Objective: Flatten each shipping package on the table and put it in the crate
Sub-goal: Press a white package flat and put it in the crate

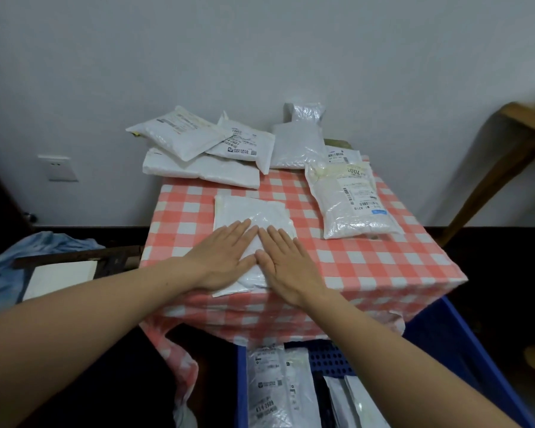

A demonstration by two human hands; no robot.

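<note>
Both your hands are down flat on the white package (254,211), which sits right at the front edge of the checkered surface (368,267). Your left hand (226,257) and right hand (288,270) lie side by side, fingers (240,231) straight and close together, pressing on top and gripping nothing. A pile of packages (198,152) sits at the back left, and a labelled package (352,202) lies off to the right. The blue crate (464,350) is down below the front right corner, with a few flat packages (275,387) in it.
</note>
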